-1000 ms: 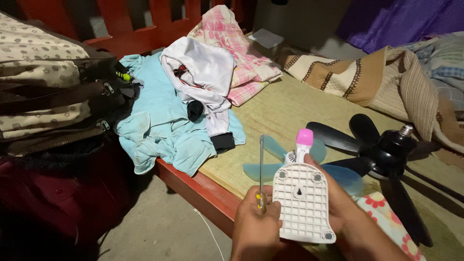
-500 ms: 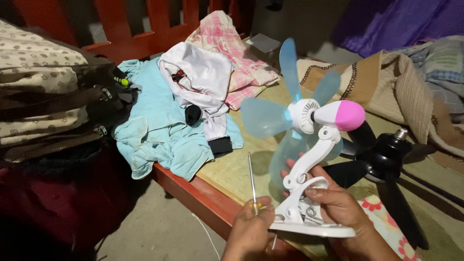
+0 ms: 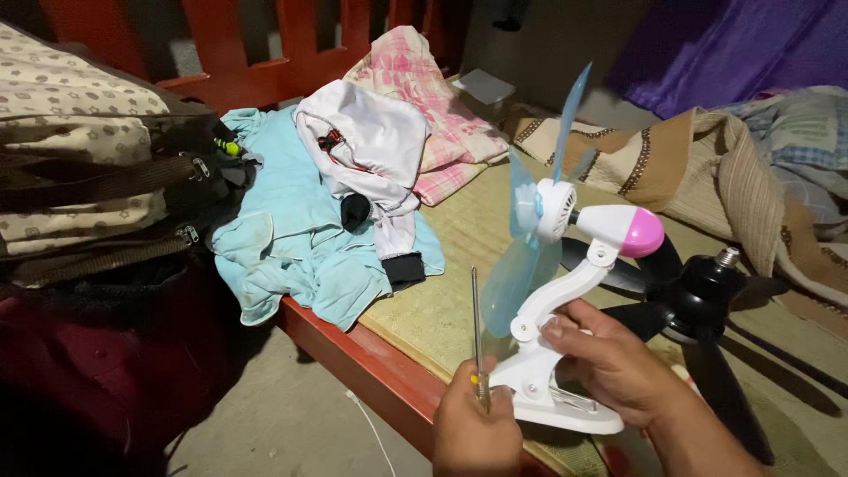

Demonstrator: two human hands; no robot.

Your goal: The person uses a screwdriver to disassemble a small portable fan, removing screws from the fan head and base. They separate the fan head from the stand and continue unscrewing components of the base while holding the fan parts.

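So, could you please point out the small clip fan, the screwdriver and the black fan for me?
small clip fan [image 3: 565, 296]: head view, on its white arm.
screwdriver [image 3: 475, 327]: head view, on its metal shaft.
black fan [image 3: 707, 287]: head view, on its hub.

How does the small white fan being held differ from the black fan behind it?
The white fan has translucent blue blades and a pink motor cap; the black fan is dark throughout. The white fan stands upright, held by the right hand; the black fan lies flat on the mat, untouched. Neither has a blade guard.

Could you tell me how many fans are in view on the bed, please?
2. The white clip fan with blue blades is held in the right hand; the black fan lies on the mat behind it, partly hidden.
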